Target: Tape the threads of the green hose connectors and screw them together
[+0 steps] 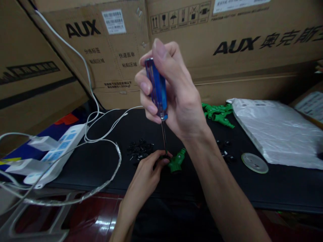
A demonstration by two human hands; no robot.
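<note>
My right hand (174,77) is wrapped round the blue handle of a screwdriver (158,88), its shaft pointing down. The tip meets a small black part held at my left fingertips. My left hand (148,169) pinches that part against a green Y-shaped hose connector (176,162), which lies on the black table top. Fingers hide most of the black part and the screwdriver's tip. Left of my left hand lies a pile of small black parts and screws (140,148).
More green connectors (219,113) lie behind my right wrist. A white plastic-wrapped package (275,131) and a round clear disc (254,163) are on the right. A white power strip (59,151) with looping cables (117,161) sits left. Large cardboard boxes (176,50) stand behind.
</note>
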